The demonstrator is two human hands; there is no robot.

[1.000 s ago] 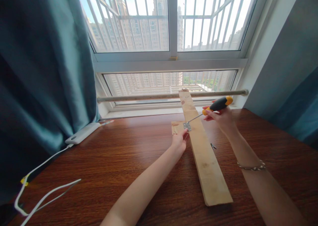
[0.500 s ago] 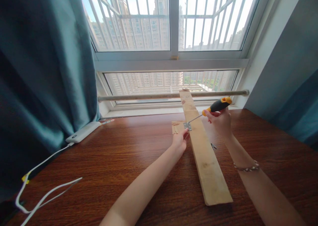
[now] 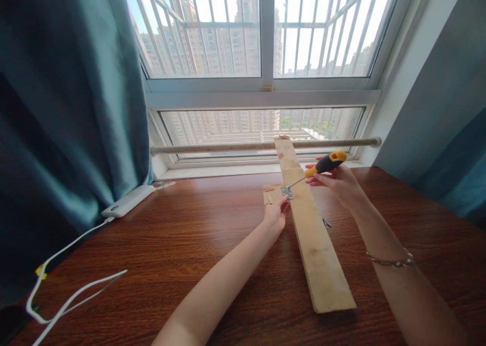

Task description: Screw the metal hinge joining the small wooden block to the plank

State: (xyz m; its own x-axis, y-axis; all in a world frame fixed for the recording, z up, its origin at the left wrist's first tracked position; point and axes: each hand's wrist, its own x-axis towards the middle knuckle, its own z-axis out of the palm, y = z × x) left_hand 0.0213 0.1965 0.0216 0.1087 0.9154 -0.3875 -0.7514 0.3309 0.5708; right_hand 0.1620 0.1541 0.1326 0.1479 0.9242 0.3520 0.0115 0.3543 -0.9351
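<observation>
A long wooden board (image 3: 315, 244) lies on the brown table, its far end by the window. A shorter wood piece (image 3: 270, 196) sticks out from its left side. Over the place where they meet is a small metal hinge (image 3: 287, 192). My left hand (image 3: 276, 214) pinches the hinge's near edge against the wood. My right hand (image 3: 337, 181) has its fingers around the handle of a yellow and black screwdriver (image 3: 325, 164). The screwdriver slants down to the left, its tip at the hinge; whether a screw sits under the tip is too small to tell.
Several loose screws (image 3: 327, 223) lie just right of the board. A white power strip (image 3: 128, 202) with a white cable (image 3: 76, 295) is at the left, beside a blue curtain (image 3: 76, 92). A metal rail (image 3: 228, 147) runs across the window behind the table.
My right hand has shifted its grip on the screwdriver, with the fingers straighter and the wrist turned. The handle has tipped slightly left. My left hand, the board and the hinge stay put.
</observation>
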